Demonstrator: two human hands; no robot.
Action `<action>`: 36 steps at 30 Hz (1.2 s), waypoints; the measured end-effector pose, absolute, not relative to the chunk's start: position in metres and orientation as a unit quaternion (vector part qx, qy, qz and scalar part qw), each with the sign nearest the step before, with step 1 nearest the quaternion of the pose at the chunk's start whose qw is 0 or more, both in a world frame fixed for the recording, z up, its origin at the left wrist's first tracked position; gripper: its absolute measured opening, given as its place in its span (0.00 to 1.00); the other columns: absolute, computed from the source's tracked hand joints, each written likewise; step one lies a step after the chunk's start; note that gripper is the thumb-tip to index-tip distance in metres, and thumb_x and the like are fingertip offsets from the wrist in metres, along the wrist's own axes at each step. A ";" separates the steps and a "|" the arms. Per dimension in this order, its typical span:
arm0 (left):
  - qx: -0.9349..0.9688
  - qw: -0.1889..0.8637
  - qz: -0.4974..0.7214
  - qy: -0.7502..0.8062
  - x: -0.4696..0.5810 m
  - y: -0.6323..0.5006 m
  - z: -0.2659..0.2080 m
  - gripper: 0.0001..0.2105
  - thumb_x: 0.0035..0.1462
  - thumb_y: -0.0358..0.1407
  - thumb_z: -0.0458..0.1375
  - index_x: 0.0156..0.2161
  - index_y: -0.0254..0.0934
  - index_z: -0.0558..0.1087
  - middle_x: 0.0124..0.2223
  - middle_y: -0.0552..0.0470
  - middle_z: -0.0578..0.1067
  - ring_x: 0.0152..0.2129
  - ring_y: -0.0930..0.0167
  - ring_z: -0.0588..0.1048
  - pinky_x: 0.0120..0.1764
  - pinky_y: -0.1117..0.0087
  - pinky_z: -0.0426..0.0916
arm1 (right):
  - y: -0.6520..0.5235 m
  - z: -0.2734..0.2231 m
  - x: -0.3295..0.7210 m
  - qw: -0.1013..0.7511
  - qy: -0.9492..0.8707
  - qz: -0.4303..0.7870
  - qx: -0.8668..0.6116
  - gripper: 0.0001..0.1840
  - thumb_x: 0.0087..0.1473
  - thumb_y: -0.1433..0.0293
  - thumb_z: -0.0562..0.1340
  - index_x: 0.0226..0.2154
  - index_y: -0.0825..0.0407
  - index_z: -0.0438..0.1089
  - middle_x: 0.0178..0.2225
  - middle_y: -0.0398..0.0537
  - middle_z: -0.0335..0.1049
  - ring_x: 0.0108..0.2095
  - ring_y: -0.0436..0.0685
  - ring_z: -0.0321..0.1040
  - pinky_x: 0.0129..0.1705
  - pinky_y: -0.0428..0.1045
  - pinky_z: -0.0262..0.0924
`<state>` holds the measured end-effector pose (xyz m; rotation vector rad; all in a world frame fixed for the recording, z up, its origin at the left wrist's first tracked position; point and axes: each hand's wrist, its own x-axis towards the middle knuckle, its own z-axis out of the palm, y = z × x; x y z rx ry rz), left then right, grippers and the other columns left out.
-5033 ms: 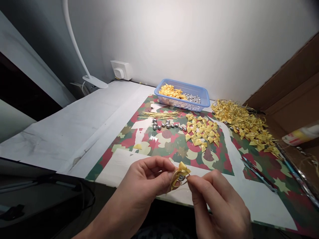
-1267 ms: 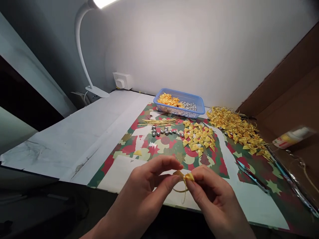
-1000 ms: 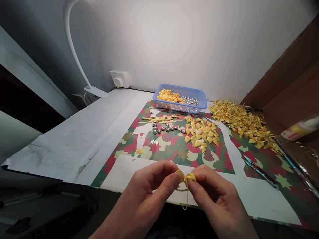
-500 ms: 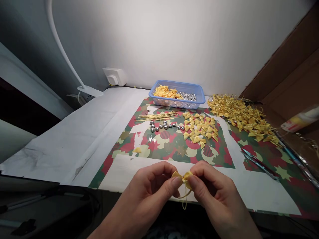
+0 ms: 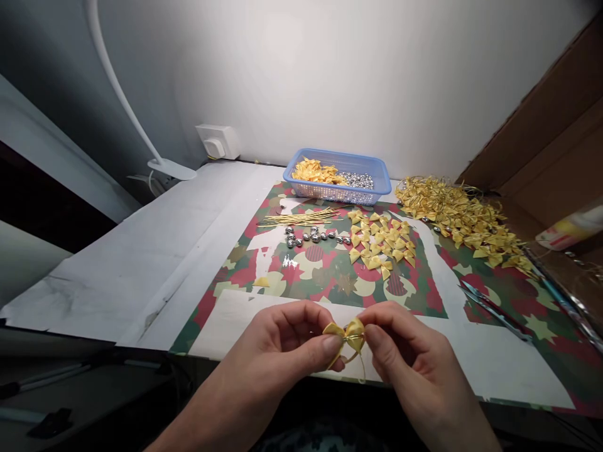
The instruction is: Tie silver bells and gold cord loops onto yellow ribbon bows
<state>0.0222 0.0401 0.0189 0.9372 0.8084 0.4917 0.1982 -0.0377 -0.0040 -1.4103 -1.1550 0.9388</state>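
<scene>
In front of the latticed plastic basket, your left hand pinches a satiny yellow bow that your right hand touches, grip unclear, while the bottle rightward bears a blurred label.

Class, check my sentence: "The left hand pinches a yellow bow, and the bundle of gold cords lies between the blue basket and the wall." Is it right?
Not quite: the head view shows the gold cords on the near side of the blue basket. The left hand does pinch a yellow bow.
</scene>
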 end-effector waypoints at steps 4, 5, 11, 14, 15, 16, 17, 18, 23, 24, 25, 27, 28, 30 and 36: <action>0.388 0.804 0.223 0.391 0.024 0.043 0.021 0.07 0.54 0.33 0.71 0.32 0.35 0.78 0.33 0.52 0.81 0.31 0.72 0.77 0.39 0.74 0.73 | -0.046 0.001 0.198 0.590 -0.493 0.250 -0.589 0.12 0.66 0.71 0.60 0.45 0.39 0.76 0.33 0.40 0.75 0.22 0.47 0.69 0.25 0.42 0.67; 0.373 0.810 0.225 0.392 0.024 0.043 0.022 0.07 0.54 0.33 0.72 0.31 0.34 0.79 0.33 0.52 0.81 0.30 0.72 0.77 0.38 0.74 0.73 | -0.049 0.004 0.195 0.615 -0.482 0.235 -0.579 0.16 0.66 0.73 0.60 0.49 0.37 0.74 0.33 0.40 0.75 0.23 0.47 0.71 0.27 0.42 0.70; 0.316 0.837 0.231 0.382 0.022 0.043 0.025 0.06 0.53 0.33 0.72 0.31 0.34 0.80 0.30 0.51 0.80 0.27 0.73 0.76 0.36 0.73 0.74 | -0.060 0.006 0.173 0.595 -0.524 0.261 -0.551 0.12 0.64 0.76 0.61 0.43 0.42 0.74 0.40 0.43 0.75 0.32 0.49 0.77 0.39 0.44 0.73; 0.280 0.852 0.221 0.383 0.021 0.044 0.023 0.06 0.52 0.33 0.72 0.31 0.35 0.80 0.30 0.51 0.80 0.27 0.72 0.77 0.38 0.72 0.75 | -0.056 0.000 0.172 0.571 -0.566 0.234 -0.547 0.11 0.65 0.77 0.58 0.38 0.45 0.71 0.37 0.44 0.71 0.30 0.49 0.73 0.35 0.44 0.70; 0.268 0.856 0.219 0.383 0.021 0.044 0.023 0.06 0.52 0.33 0.72 0.31 0.35 0.80 0.31 0.51 0.80 0.27 0.73 0.77 0.38 0.72 0.75 | -0.054 -0.002 0.172 0.569 -0.576 0.223 -0.543 0.11 0.65 0.77 0.57 0.39 0.45 0.70 0.34 0.43 0.69 0.28 0.48 0.71 0.33 0.44 0.69; 0.258 0.860 0.220 0.382 0.021 0.045 0.023 0.05 0.53 0.32 0.72 0.31 0.34 0.81 0.31 0.51 0.80 0.27 0.73 0.77 0.39 0.72 0.76 | -0.053 -0.005 0.173 0.567 -0.585 0.211 -0.540 0.11 0.65 0.78 0.56 0.40 0.45 0.69 0.32 0.42 0.68 0.27 0.48 0.68 0.31 0.43 0.67; 0.249 0.864 0.223 0.378 0.021 0.045 0.022 0.05 0.53 0.31 0.72 0.31 0.34 0.81 0.32 0.50 0.81 0.28 0.73 0.78 0.39 0.72 0.76 | -0.051 -0.007 0.174 0.564 -0.590 0.196 -0.543 0.12 0.64 0.79 0.56 0.41 0.45 0.69 0.31 0.41 0.67 0.26 0.47 0.66 0.30 0.43 0.66; 0.239 0.868 0.227 0.372 0.022 0.045 0.022 0.04 0.53 0.30 0.72 0.32 0.33 0.81 0.32 0.49 0.81 0.28 0.73 0.78 0.39 0.72 0.77 | -0.050 -0.008 0.174 0.559 -0.594 0.176 -0.551 0.14 0.64 0.79 0.55 0.42 0.45 0.69 0.32 0.41 0.67 0.26 0.47 0.66 0.30 0.42 0.65; 0.192 0.881 0.239 0.361 0.023 0.043 0.018 0.04 0.53 0.27 0.72 0.35 0.31 0.82 0.34 0.47 0.83 0.29 0.73 0.80 0.39 0.70 0.80 | -0.045 -0.015 0.175 0.521 -0.611 0.037 -0.595 0.18 0.60 0.82 0.57 0.43 0.45 0.73 0.34 0.44 0.68 0.32 0.49 0.69 0.33 0.43 0.65; 0.185 0.881 0.238 0.364 0.023 0.043 0.018 0.04 0.54 0.26 0.71 0.35 0.31 0.82 0.34 0.47 0.83 0.28 0.74 0.79 0.40 0.70 0.80 | -0.045 -0.016 0.175 0.515 -0.617 0.021 -0.595 0.19 0.59 0.82 0.57 0.44 0.45 0.74 0.34 0.45 0.68 0.31 0.49 0.68 0.32 0.44 0.65; 0.177 0.882 0.238 0.367 0.023 0.043 0.018 0.03 0.54 0.25 0.70 0.35 0.30 0.82 0.34 0.47 0.82 0.28 0.74 0.79 0.40 0.69 0.80 | -0.045 -0.018 0.176 0.511 -0.621 0.011 -0.595 0.20 0.59 0.82 0.57 0.46 0.45 0.74 0.33 0.45 0.68 0.30 0.50 0.68 0.31 0.44 0.65; 0.162 0.882 0.241 0.371 0.023 0.042 0.018 0.03 0.55 0.24 0.69 0.34 0.30 0.81 0.34 0.47 0.82 0.28 0.74 0.79 0.40 0.67 0.81 | -0.045 -0.020 0.176 0.507 -0.626 0.004 -0.593 0.21 0.59 0.82 0.57 0.49 0.46 0.74 0.32 0.45 0.67 0.29 0.50 0.66 0.29 0.45 0.64; 0.156 0.882 0.243 0.373 0.024 0.042 0.018 0.03 0.54 0.23 0.69 0.33 0.30 0.81 0.34 0.47 0.82 0.28 0.73 0.79 0.40 0.67 0.81 | -0.045 -0.021 0.175 0.507 -0.627 0.004 -0.591 0.21 0.59 0.82 0.57 0.49 0.47 0.74 0.31 0.45 0.66 0.29 0.51 0.66 0.29 0.45 0.64; 0.145 0.878 0.247 0.383 0.024 0.041 0.019 0.04 0.52 0.23 0.70 0.32 0.30 0.81 0.34 0.47 0.82 0.29 0.71 0.80 0.38 0.67 0.82 | -0.045 -0.023 0.175 0.511 -0.627 0.004 -0.588 0.21 0.58 0.81 0.58 0.50 0.48 0.73 0.31 0.45 0.65 0.28 0.51 0.65 0.28 0.45 0.63; 0.129 0.867 0.251 0.411 0.027 0.040 0.021 0.05 0.52 0.21 0.69 0.32 0.30 0.81 0.36 0.45 0.82 0.31 0.68 0.80 0.39 0.64 0.82 | -0.045 -0.024 0.176 0.509 -0.634 0.003 -0.583 0.22 0.58 0.82 0.57 0.51 0.49 0.73 0.30 0.45 0.63 0.28 0.51 0.63 0.28 0.46 0.61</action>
